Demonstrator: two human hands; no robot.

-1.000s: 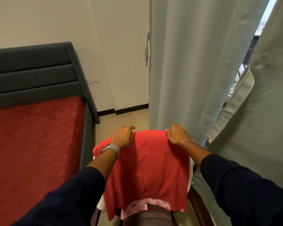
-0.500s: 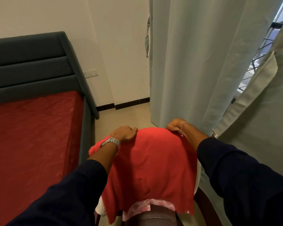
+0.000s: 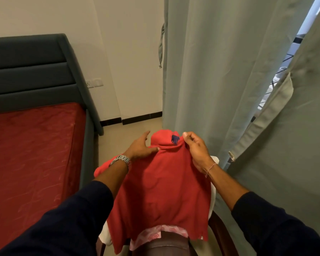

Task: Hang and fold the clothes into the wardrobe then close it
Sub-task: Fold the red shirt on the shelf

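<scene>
One red garment lies draped over a stack of clothes on a dark chair, between the bed and the two curtains, with one pink patterned piece and one white piece showing beneath it. The right hand pinches the garment's far edge, folding it over near a blue tag. The left hand rests on the cloth with fingers straight and spread.
</scene>
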